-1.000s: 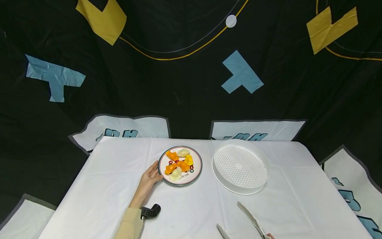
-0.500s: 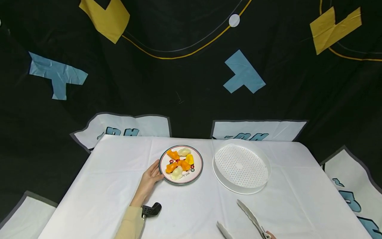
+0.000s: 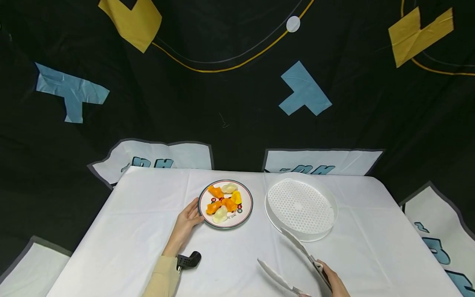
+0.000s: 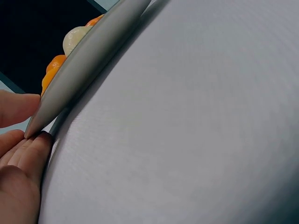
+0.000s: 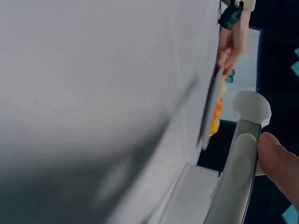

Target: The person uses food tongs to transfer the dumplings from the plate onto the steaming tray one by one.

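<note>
My left hand (image 3: 184,226) pinches the left rim of a small round plate (image 3: 245,201), thumb above and fingers beneath in the left wrist view. On the plate lie several dumpling-like pieces, such as an orange one (image 3: 213,207), a yellow one (image 3: 236,197) and a pale one (image 3: 220,215). At the lower right my right hand (image 3: 332,279), partly out of frame, grips a pair of tongs (image 3: 298,244) with its two arms spread wide and nothing between the tips. One thumb (image 5: 280,163) presses along the tongs in the right wrist view.
A white round steamer basket (image 3: 300,206) with a perforated base stands right of the plate. The far tong tip overlaps its front rim in the head view. White cloth (image 3: 148,198) covers the table, and a dark curtain (image 3: 222,111) hangs behind it.
My right hand has come further into view with the tongs, moving forward and slightly left toward the steamer basket. My left hand stays at the plate's rim.
</note>
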### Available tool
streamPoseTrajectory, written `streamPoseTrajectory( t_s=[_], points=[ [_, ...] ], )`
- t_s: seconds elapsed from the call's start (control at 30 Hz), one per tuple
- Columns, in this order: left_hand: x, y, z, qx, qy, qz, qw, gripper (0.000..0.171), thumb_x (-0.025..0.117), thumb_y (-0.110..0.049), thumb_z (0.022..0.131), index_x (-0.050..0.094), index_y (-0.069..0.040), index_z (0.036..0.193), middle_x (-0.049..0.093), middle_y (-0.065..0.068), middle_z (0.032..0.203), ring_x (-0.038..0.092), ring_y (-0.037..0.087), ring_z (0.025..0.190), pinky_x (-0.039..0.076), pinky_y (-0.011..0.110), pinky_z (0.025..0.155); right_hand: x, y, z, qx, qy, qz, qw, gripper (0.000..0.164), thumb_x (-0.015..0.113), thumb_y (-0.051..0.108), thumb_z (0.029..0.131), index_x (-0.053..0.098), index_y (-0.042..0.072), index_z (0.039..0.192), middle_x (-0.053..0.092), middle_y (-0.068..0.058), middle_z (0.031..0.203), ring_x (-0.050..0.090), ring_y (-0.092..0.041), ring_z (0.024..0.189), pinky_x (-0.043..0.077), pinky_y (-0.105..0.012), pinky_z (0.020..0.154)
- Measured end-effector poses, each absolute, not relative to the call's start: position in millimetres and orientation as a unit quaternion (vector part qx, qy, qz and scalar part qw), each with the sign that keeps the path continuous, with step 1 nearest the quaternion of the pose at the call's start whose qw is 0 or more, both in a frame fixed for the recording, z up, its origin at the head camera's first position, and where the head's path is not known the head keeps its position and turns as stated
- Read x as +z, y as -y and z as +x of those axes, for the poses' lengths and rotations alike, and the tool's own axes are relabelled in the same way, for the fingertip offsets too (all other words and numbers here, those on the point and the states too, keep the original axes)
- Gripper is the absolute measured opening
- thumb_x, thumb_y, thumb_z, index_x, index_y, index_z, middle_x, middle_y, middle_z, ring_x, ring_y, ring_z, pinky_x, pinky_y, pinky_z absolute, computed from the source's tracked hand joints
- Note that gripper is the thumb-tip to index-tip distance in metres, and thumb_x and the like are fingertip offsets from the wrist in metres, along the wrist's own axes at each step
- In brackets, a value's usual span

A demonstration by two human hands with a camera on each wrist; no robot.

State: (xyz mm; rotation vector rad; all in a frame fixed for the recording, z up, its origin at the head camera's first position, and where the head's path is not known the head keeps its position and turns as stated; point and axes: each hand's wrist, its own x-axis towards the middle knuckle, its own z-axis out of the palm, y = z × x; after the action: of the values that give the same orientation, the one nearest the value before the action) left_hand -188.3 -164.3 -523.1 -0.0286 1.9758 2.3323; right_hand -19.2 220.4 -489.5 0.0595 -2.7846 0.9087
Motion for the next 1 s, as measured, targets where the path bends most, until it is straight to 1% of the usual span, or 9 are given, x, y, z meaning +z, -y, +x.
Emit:
streamPoseTrajectory(
  t_s=[0.07,0.1,0.17,0.23,0.3,0.5,0.67,0.87,1.0],
  points=[
    [-523,164,-188,0.762,-0.647,-0.01,0.041,0.072,0.05,0.015,0.086,0.017,0.007,0.149,0.016,0.026,0.154,0.021,0.032,0.141,0.03,0.024,0.109,-482,-214,-23,0.336,0.936,0.009,0.099,0.092,0.09,0.034,0.058,0.048,-0.008,0.128,0.058,-0.024,0.113,0.059,-0.038,0.098,0.055,-0.052,0.074],
    [-524,164,-188,0.762,-0.647,-0.011,0.04,0.072,0.051,0.015,0.086,0.017,0.007,0.149,0.016,0.026,0.154,0.021,0.032,0.141,0.03,0.024,0.11,-479,-212,-27,0.357,0.93,0.005,0.084,0.093,0.09,0.035,0.059,0.048,-0.008,0.13,0.057,-0.027,0.116,0.058,-0.042,0.101,0.054,-0.055,0.077],
    [-524,164,-189,0.762,-0.646,-0.012,0.038,0.072,0.051,0.015,0.085,0.017,0.007,0.149,0.016,0.026,0.154,0.021,0.031,0.141,0.03,0.024,0.11,-473,-208,-34,0.353,0.934,-0.016,0.044,0.095,0.087,0.044,0.062,0.047,-0.002,0.135,0.056,-0.024,0.123,0.056,-0.042,0.107,0.052,-0.055,0.083],
    [-525,163,-189,0.764,-0.644,-0.014,0.037,0.073,0.05,0.015,0.085,0.017,0.006,0.149,0.017,0.025,0.154,0.021,0.031,0.141,0.03,0.024,0.11,-468,-204,-41,0.353,0.935,-0.02,0.025,0.096,0.085,0.046,0.063,0.047,0.0,0.137,0.054,-0.022,0.128,0.054,-0.04,0.112,0.05,-0.056,0.089],
    [-525,163,-189,0.765,-0.643,-0.015,0.036,0.073,0.05,0.016,0.085,0.017,0.006,0.149,0.017,0.025,0.154,0.022,0.031,0.141,0.03,0.024,0.11,-464,-197,-46,0.351,0.935,-0.015,0.043,0.095,0.085,0.047,0.063,0.049,0.002,0.137,0.055,-0.019,0.128,0.054,-0.039,0.113,0.05,-0.055,0.09],
    [-526,163,-190,0.765,-0.643,-0.016,0.035,0.073,0.05,0.016,0.085,0.018,0.006,0.149,0.017,0.025,0.154,0.023,0.032,0.14,0.032,0.024,0.108,-462,-178,-63,0.353,0.926,0.046,0.124,0.085,0.087,0.041,0.063,0.055,0.003,0.131,0.059,-0.012,0.124,0.056,-0.032,0.111,0.052,-0.053,0.087],
    [-526,164,-191,0.763,-0.645,-0.015,0.035,0.072,0.051,0.015,0.086,0.018,0.005,0.15,0.018,0.024,0.154,0.024,0.032,0.14,0.035,0.022,0.107,-457,-166,-80,0.366,0.92,0.063,0.125,0.082,0.085,0.043,0.065,0.056,0.004,0.131,0.059,-0.008,0.126,0.056,-0.028,0.114,0.051,-0.051,0.091],
    [-526,164,-190,0.764,-0.644,-0.019,0.034,0.073,0.051,0.015,0.085,0.019,0.005,0.149,0.019,0.024,0.153,0.025,0.032,0.139,0.036,0.022,0.106,-456,-151,-100,0.354,0.926,0.074,0.105,0.081,0.087,0.04,0.063,0.058,0.004,0.13,0.061,-0.011,0.124,0.056,-0.03,0.113,0.05,-0.051,0.092],
    [-528,164,-189,0.766,-0.641,-0.015,0.029,0.072,0.051,0.016,0.084,0.02,0.006,0.149,0.019,0.027,0.153,0.025,0.035,0.139,0.037,0.022,0.105,-457,-141,-111,0.342,0.929,0.09,0.107,0.079,0.087,0.038,0.063,0.06,0.003,0.127,0.063,-0.011,0.121,0.057,-0.029,0.111,0.05,-0.05,0.092]
  ],
)
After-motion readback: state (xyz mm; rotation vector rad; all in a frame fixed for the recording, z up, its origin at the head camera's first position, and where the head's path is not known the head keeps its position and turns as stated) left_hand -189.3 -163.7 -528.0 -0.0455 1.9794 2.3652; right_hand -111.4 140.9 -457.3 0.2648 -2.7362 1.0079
